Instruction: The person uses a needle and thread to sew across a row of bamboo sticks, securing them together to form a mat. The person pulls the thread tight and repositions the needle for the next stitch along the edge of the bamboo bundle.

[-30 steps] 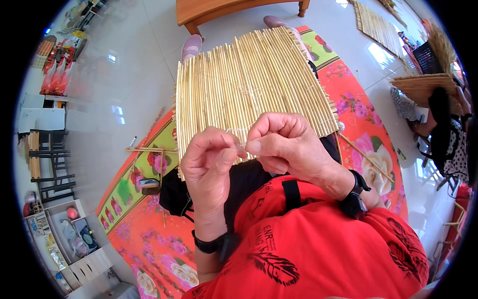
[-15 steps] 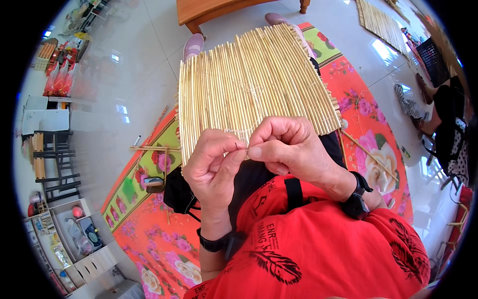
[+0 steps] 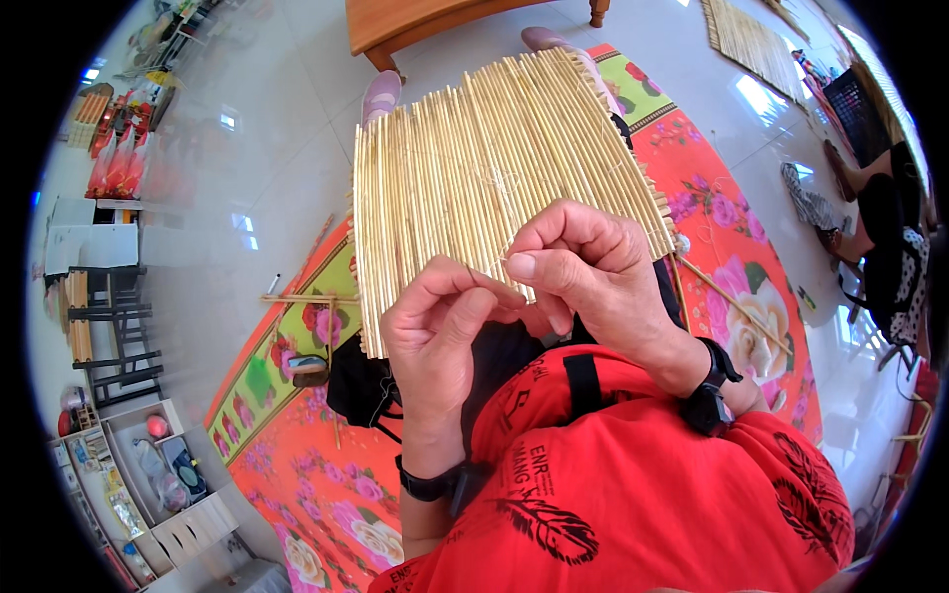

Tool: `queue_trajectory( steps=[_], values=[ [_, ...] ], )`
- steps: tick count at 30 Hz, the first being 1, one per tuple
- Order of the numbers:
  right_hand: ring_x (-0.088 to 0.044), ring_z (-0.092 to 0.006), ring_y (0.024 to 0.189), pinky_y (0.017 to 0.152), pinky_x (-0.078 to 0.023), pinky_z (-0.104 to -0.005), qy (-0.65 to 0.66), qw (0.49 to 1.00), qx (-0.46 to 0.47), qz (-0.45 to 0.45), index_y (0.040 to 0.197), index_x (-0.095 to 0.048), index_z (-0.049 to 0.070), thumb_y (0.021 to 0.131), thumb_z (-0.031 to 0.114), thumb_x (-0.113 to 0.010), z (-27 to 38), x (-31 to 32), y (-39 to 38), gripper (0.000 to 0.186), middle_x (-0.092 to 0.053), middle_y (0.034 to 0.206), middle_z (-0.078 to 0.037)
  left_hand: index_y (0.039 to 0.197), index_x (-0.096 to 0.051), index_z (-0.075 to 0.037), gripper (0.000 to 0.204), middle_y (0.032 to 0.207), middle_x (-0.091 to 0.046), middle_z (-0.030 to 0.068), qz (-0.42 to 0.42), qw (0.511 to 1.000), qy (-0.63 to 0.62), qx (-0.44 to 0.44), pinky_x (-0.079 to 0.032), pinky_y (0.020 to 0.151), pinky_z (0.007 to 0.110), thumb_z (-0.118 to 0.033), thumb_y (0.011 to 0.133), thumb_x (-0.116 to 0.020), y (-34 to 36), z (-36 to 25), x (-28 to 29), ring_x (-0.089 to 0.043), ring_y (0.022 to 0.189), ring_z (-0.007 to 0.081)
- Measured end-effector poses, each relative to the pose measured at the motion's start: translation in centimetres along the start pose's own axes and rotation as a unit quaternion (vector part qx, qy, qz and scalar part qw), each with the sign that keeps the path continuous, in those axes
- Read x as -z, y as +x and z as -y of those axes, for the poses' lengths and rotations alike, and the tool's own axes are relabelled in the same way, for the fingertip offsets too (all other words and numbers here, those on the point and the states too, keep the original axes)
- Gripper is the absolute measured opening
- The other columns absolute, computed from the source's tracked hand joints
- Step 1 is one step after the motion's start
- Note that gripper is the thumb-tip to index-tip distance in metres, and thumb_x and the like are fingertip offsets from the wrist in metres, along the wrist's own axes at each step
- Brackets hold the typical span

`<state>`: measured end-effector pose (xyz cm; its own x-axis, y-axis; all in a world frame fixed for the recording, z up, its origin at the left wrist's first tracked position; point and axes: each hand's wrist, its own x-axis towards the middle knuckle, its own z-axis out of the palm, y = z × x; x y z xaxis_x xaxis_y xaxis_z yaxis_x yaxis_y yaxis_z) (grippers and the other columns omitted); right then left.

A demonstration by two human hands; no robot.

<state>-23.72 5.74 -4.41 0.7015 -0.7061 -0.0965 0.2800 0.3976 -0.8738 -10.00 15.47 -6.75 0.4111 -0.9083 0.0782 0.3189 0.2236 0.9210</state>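
A mat of straight, pale yellow reed sticks [image 3: 465, 168] lies across my lap, its near edge under my hands. My left hand [image 3: 440, 321] is closed, thumb pressed against the bent index finger; whatever sits in that pinch is hidden or too fine to see. Just to its right and slightly higher, my right hand [image 3: 588, 272] pinches thumb and forefinger together on a thin white thread [image 3: 502, 261], which shows beside the fingertips. The two hands are a little apart. A loose tangle of white thread [image 3: 499, 180] rests on the middle of the mat.
A red floral floor mat [image 3: 732, 287] spreads beneath me, with loose sticks [image 3: 736, 308] lying on it. A wooden bench [image 3: 465, 22] stands ahead. At the left are a grey divided box [image 3: 158, 465] and black stools [image 3: 114, 326]. Another person's foot [image 3: 840, 178] shows at right.
My hands have drawn apart from touching fingertips. The right hand has risen slightly, and the left has turned with its fingers dipping toward the mat's near edge.
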Motion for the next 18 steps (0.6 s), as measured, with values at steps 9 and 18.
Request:
queue_trajectory(
  steps=[9, 18],
  values=[
    [-0.048, -0.0018, 0.048, 0.044, -0.037, -0.0179, 0.007, 1.0, 0.007, 0.006, 0.087, -0.06, 0.0, 0.093, 0.005, -0.061, -0.6, -0.1, 0.2, 0.008, -0.058, 0.065, 0.001, 0.095, -0.061, 0.004, 0.006, 0.083, -0.064, 0.0072, 0.048, 0.998, -0.009, 0.042, -0.056, 0.071, 0.029, 0.001, 0.091, -0.062, -0.1, 0.4, -0.5, -0.067, 0.075, 0.0182],
    [-0.055, -0.0029, 0.052, 0.046, -0.043, -0.0177, -0.022, 0.998, 0.054, -0.031, 0.089, -0.061, 0.0, 0.091, 0.007, -0.063, -0.8, -0.5, -0.6, 0.008, -0.061, 0.065, 0.001, 0.101, -0.063, 0.002, 0.009, 0.089, -0.066, 0.0083, 0.039, 0.983, -0.167, 0.058, -0.055, 0.073, 0.031, -0.001, 0.092, -0.062, -0.2, 1.6, -0.8, -0.065, 0.074, 0.0187]
  ],
)
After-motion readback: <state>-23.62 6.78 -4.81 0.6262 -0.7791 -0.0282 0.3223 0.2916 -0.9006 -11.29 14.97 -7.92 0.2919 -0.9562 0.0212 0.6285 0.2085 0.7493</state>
